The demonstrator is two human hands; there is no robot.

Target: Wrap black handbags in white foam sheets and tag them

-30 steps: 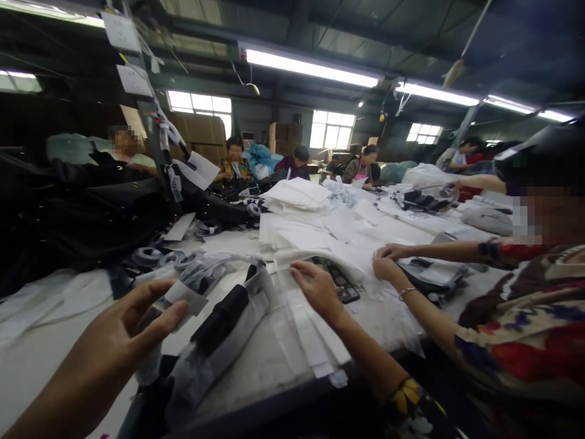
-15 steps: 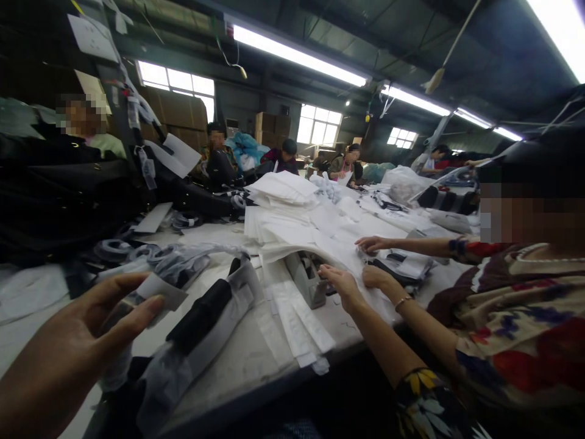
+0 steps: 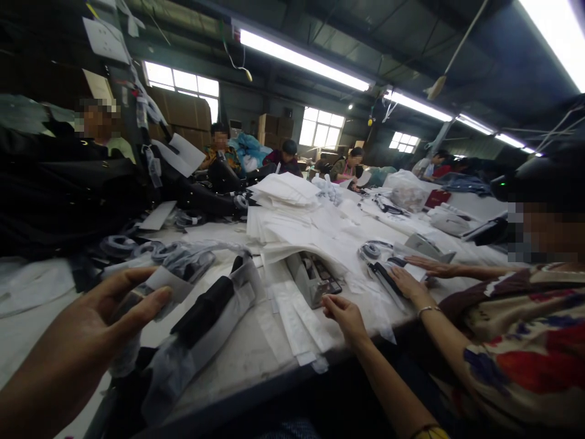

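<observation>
At the left, my left hand [image 3: 105,323] pinches a piece of white wrapping sheet [image 3: 170,281] between thumb and fingers. Clear film hangs beneath that hand. Beside it lies a black strap-like piece [image 3: 203,308], partly covered in translucent white wrapping [image 3: 231,314]. My right hand [image 3: 345,314] is closed in a pinch just in front of a grey tape dispenser [image 3: 305,283], apart from its body. Whatever those fingertips hold, if anything, is too small to make out. Flat white strips [image 3: 295,323] lie between the black piece and my right hand.
A stack of white sheets [image 3: 286,189] rises behind the dispenser. Coiled straps in clear film [image 3: 159,250] lie at the left, near black bags [image 3: 59,189]. On the right a co-worker's hands [image 3: 411,280] press on wrapped pieces. The table edge [image 3: 256,390] runs along the front.
My right hand has drawn back from the dispenser toward the table's front edge. My left hand keeps its hold. The co-worker's hands have shifted right, uncovering wrapped dark pieces.
</observation>
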